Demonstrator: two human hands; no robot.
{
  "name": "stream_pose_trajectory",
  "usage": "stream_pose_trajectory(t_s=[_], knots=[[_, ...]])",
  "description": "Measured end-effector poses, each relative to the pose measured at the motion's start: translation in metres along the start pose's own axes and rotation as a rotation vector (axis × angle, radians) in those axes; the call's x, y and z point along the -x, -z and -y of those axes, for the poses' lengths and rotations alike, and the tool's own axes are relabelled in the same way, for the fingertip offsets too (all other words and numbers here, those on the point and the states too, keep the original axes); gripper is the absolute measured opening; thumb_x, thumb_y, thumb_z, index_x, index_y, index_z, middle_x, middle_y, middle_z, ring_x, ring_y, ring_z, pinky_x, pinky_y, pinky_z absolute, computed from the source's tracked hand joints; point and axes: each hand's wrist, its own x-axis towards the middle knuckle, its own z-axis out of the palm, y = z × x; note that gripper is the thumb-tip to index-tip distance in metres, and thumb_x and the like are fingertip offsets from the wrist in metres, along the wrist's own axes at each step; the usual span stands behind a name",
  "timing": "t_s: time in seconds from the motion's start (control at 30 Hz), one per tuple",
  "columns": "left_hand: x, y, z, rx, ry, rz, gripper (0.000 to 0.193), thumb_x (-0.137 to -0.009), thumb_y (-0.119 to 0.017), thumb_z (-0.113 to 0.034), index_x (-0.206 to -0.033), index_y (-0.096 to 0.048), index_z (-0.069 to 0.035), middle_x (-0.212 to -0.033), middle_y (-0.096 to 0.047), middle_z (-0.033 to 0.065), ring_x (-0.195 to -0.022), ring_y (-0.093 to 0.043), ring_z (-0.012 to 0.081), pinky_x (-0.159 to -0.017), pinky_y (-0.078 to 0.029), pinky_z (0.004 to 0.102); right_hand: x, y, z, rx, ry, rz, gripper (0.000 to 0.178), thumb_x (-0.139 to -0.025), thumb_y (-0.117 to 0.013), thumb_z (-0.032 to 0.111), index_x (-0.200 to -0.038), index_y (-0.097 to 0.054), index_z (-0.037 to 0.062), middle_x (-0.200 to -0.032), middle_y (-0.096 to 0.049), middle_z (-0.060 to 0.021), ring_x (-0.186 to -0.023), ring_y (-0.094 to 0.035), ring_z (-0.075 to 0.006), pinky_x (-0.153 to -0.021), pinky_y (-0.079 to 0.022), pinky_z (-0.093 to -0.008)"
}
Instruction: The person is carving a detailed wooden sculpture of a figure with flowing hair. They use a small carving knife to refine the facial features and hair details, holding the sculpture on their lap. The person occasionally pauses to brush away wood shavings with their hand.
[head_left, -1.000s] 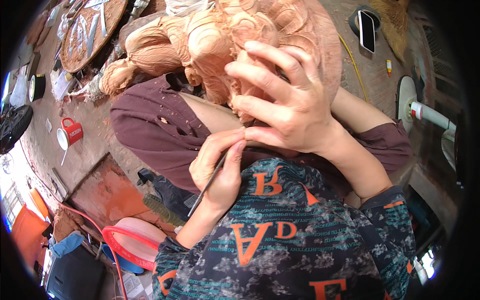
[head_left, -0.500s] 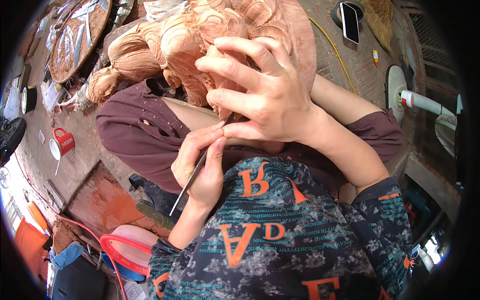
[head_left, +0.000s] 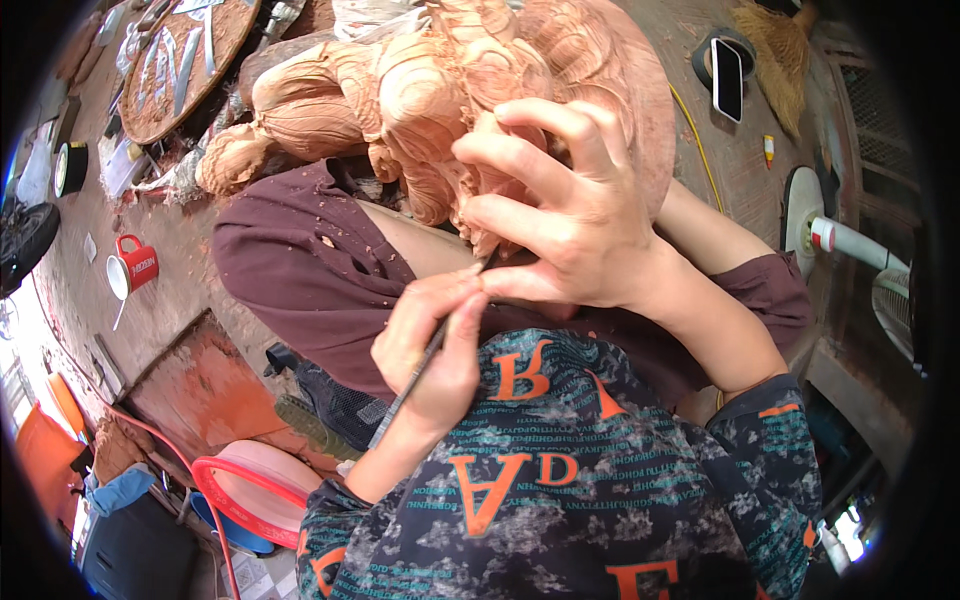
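A reddish-brown wood carving (head_left: 420, 90), cut with folds and rounded forms, lies across my lap. My left hand (head_left: 432, 345) pinches a slim dark carving chisel (head_left: 418, 372), its shaft slanting down and left. The chisel's upper end meets the near edge of the carving, where fingers partly hide it. My right hand (head_left: 575, 215) grips the near right part of the carving, with bent fingers spread over the wood. Its thumb reaches down beside the chisel and the left fingertips.
Metal carving tools lie on a round tray (head_left: 140, 125) at the far left. Nearby are a red mug (head_left: 143, 264) and a roll of tape (head_left: 70, 169). A phone (head_left: 727, 80), a straw broom (head_left: 775, 50) and a white fan (head_left: 850, 243) are on the right.
The whole scene has shifted slightly right and down in the picture. Both hands keep much the same pose, with the chisel still against the carving's near edge.
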Motion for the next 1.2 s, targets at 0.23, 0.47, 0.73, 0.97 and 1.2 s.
stream_pose_trajectory(t_s=[0.23, 0.47, 0.73, 0.97, 1.2], knots=[[-0.008, 0.003, -0.005, -0.037, 0.024, -0.006, 0.009, -0.080, -0.069, 0.006, -0.088, -0.067, 0.003, -0.088, -0.070, 0.0168, -0.083, -0.070, 0.0251, -0.074, -0.055, 0.0302, -0.003, 0.000, 0.001, 0.031, 0.006, 0.001, 0.044, -0.054, -0.073, 0.046, -0.082, -0.066, 0.0127, -0.116, -0.057, -0.0022, -0.116, -0.047, -0.0254, -0.092, -0.034, -0.0465], [-0.007, -0.002, -0.003, -0.058, -0.090, 0.034, 0.011, -0.078, -0.070, 0.007, -0.088, -0.067, 0.003, -0.087, -0.070, 0.0164, -0.081, -0.071, 0.0240, -0.072, -0.055, 0.0309, -0.005, 0.000, -0.004, -0.016, 0.038, 0.048, 0.041, -0.062, -0.072, 0.050, -0.081, -0.065, 0.0136, -0.117, -0.058, -0.0017, -0.113, -0.047, -0.0263, -0.091, -0.034, -0.0463], [0.007, 0.006, 0.004, -0.091, -0.089, 0.010, 0.014, -0.078, -0.071, 0.006, -0.090, -0.068, 0.002, -0.092, -0.071, 0.0174, -0.082, -0.071, 0.0253, -0.072, -0.056, 0.0295, -0.004, -0.002, 0.005, 0.010, 0.035, 0.060, 0.047, -0.055, -0.072, 0.048, -0.083, -0.063, 0.0107, -0.119, -0.055, -0.0034, -0.117, -0.045, -0.0265, -0.093, -0.032, -0.0469], [0.011, 0.001, 0.014, 0.024, -0.091, -0.061, 0.012, -0.078, -0.069, 0.010, -0.089, -0.067, 0.004, -0.089, -0.070, 0.0181, -0.083, -0.071, 0.0265, -0.074, -0.056, 0.0317, -0.003, -0.006, 0.006, 0.093, 0.032, 0.082, 0.049, -0.057, -0.070, 0.050, -0.085, -0.063, 0.0112, -0.121, -0.054, -0.0031, -0.118, -0.044, -0.0266, -0.093, -0.032, -0.0474], [0.016, -0.008, 0.015, -0.045, -0.147, -0.050, 0.015, -0.076, -0.072, 0.007, -0.089, -0.069, 0.001, -0.091, -0.071, 0.0161, -0.081, -0.071, 0.0249, -0.071, -0.056, 0.0313, 0.002, -0.002, 0.002, 0.064, 0.097, 0.086, 0.050, -0.060, -0.068, 0.054, -0.087, -0.062, 0.0116, -0.120, -0.054, -0.0028, -0.118, -0.043, -0.0257, -0.093, -0.031, -0.0469]])
